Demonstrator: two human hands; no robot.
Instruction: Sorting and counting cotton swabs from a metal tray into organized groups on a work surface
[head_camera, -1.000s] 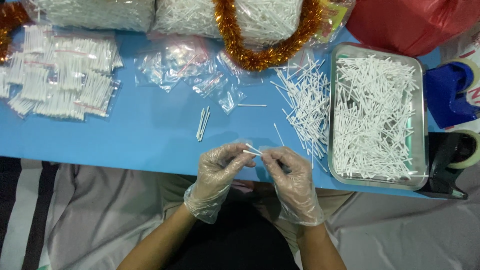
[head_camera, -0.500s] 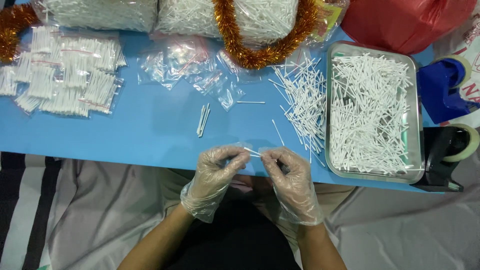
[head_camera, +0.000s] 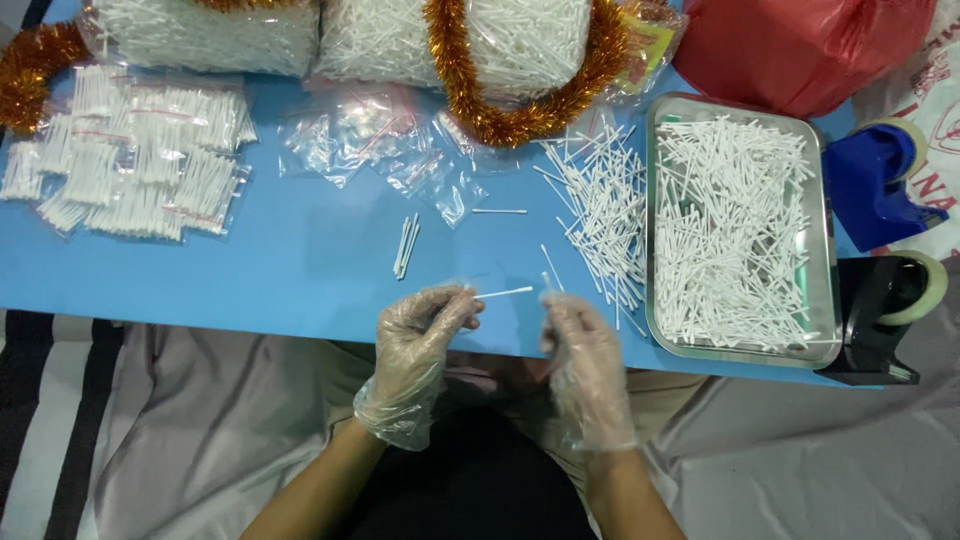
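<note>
At the near edge of the blue table (head_camera: 250, 270), two hands in clear plastic gloves work just apart from each other. Left hand (head_camera: 415, 345) pinches one white swab (head_camera: 505, 292) by its end between thumb and fingertips, the stick pointing toward three o'clock, level, so its free end faces the other hand. Right hand (head_camera: 583, 360) has its fingers curled nearly closed; whether they grip a swab or a small bag I cannot tell, though something thin stands up at its fingertips.

At two o'clock from the hands a metal tray (head_camera: 832, 300) holds a heap of loose swabs, and beside it, toward twelve, a loose pile (head_camera: 600, 215) is spread within easy reach of the right hand. A few swabs (head_camera: 405, 246) lie together at eleven o'clock. Empty clear bags (head_camera: 370, 140) sit at twelve; filled packets (head_camera: 130, 165) are stacked at ten, out of the way. Gold tinsel (head_camera: 520, 115) loops over the bulk bags at the far edge. A tape dispenser (head_camera: 885, 315) stands at three.
</note>
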